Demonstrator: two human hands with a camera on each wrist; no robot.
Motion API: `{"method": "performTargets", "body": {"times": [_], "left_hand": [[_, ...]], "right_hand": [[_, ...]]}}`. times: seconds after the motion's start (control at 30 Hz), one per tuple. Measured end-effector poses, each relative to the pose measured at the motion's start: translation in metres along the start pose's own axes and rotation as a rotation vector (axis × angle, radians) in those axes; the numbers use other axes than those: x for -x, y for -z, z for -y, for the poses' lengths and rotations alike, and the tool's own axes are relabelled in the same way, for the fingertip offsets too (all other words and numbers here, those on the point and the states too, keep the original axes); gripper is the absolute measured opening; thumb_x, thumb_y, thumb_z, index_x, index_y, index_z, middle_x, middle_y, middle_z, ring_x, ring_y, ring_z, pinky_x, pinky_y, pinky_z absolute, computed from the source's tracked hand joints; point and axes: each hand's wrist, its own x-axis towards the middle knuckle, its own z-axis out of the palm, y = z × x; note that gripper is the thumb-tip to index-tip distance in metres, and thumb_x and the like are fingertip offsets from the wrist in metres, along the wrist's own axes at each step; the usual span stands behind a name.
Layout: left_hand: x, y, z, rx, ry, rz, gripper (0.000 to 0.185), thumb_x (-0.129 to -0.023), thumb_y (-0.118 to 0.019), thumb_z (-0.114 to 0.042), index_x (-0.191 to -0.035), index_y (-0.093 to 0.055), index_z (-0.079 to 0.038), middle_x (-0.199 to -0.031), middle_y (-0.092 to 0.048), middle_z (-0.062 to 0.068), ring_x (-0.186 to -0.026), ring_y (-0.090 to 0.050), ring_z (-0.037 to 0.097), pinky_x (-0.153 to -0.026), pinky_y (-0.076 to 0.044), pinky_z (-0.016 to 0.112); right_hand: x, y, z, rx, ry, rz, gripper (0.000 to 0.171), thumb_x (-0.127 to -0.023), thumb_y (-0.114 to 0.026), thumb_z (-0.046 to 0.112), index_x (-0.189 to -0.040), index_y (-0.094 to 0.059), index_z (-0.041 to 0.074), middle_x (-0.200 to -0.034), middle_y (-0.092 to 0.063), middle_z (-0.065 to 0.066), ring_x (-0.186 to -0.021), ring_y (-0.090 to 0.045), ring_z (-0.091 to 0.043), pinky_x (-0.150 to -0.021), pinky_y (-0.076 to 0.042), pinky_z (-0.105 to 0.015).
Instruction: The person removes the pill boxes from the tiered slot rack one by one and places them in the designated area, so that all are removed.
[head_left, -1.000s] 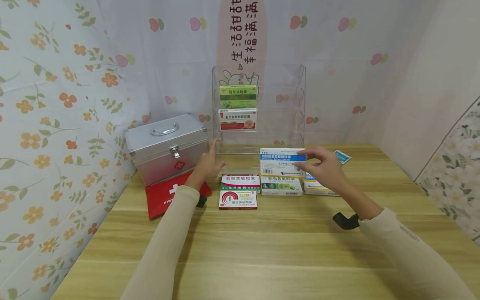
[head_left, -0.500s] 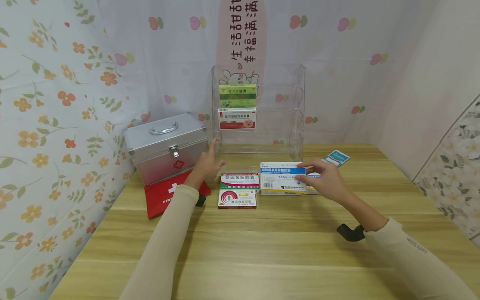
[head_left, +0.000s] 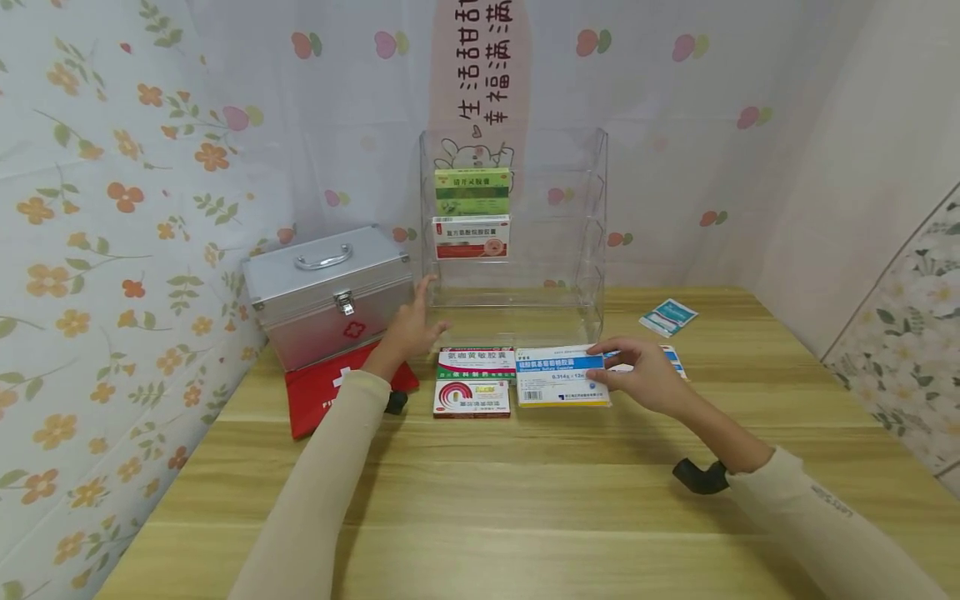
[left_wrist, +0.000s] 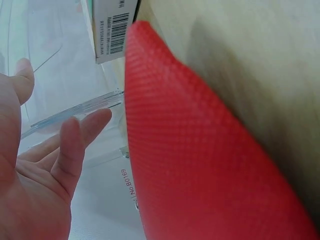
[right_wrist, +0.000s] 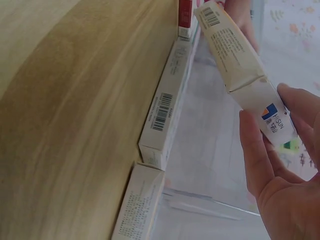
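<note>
Lowered since the earlier frame: blue-and-white box [head_left: 562,375], pinched at its right end by right hand [head_left: 645,379], tilted above the boxes on the wooden table [head_left: 525,500]. Left hand [head_left: 408,329] open, fingers spread, empty, near the clear acrylic rack [head_left: 517,208], seemingly steadying.

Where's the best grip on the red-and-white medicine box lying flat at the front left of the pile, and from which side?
Probably from above, pinching its two long edges. The red-and-white box lies flat, its near long edge facing open table; the far edge abuts another box, so fingers may need to wedge in. The left hand is nearest and free; the right hand holds the blue-striped box.
</note>
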Motion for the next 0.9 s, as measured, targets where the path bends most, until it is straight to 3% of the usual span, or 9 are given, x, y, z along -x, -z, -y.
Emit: {"method": "performTargets", "body": {"times": [0.17,0.3,0.4,0.6,0.9], "left_hand": [[0.001,0.001,0.003,0.0,-0.009,0.004,0.092,-0.091,-0.073,-0.028,-0.156,-0.008,-0.029,-0.073,-0.056,0.018,-0.062,-0.058,0.03,-0.066,-0.053,0.047],[0.003,0.003,0.003,-0.009,-0.018,0.0,0.094,-0.091,-0.074,-0.03,-0.157,-0.007,-0.03,-0.08,-0.06,0.023,-0.07,-0.062,0.035,-0.076,-0.053,0.054],[0.003,0.005,0.003,-0.014,-0.016,0.008,0.095,-0.091,-0.073,-0.03,-0.158,-0.006,-0.032,-0.079,-0.061,0.023,-0.069,-0.062,0.035,-0.075,-0.053,0.054],[0.001,0.006,0.001,0.005,-0.012,0.019,0.098,-0.091,-0.074,-0.028,-0.158,-0.004,-0.034,-0.093,-0.064,0.028,-0.067,-0.064,0.032,-0.07,-0.054,0.051],[0.001,0.006,0.005,0.022,-0.018,0.03,0.098,-0.09,-0.075,-0.03,-0.157,-0.004,-0.039,-0.103,-0.063,0.031,-0.078,-0.065,0.036,-0.077,-0.053,0.056]], "right_hand": [[0.001,-0.005,-0.007,-0.002,-0.033,0.016,0.032,-0.087,-0.077,0.014,-0.116,-0.07,0.002,-0.123,-0.062,-0.02,-0.099,-0.065,-0.034,-0.067,-0.058,-0.03],[0.0,-0.009,-0.013,-0.042,-0.066,0.024,0.034,-0.088,-0.076,0.013,-0.118,-0.068,0.001,-0.128,-0.059,-0.022,-0.1,-0.064,-0.034,-0.068,-0.059,-0.039],[-0.002,-0.01,-0.016,-0.069,-0.094,0.029,0.034,-0.088,-0.076,0.012,-0.119,-0.067,0.0,-0.13,-0.057,-0.022,-0.097,-0.066,-0.03,-0.068,-0.059,-0.045],[-0.002,-0.009,-0.017,-0.138,-0.13,0.089,0.037,-0.09,-0.074,0.014,-0.123,-0.065,-0.001,-0.121,-0.059,-0.023,-0.088,-0.066,-0.024,-0.069,-0.059,-0.044],[-0.001,-0.008,-0.022,-0.221,-0.231,0.149,0.039,-0.092,-0.069,0.008,-0.128,-0.06,-0.005,-0.124,-0.058,-0.026,-0.098,-0.067,-0.024,-0.072,-0.059,-0.04]]}}
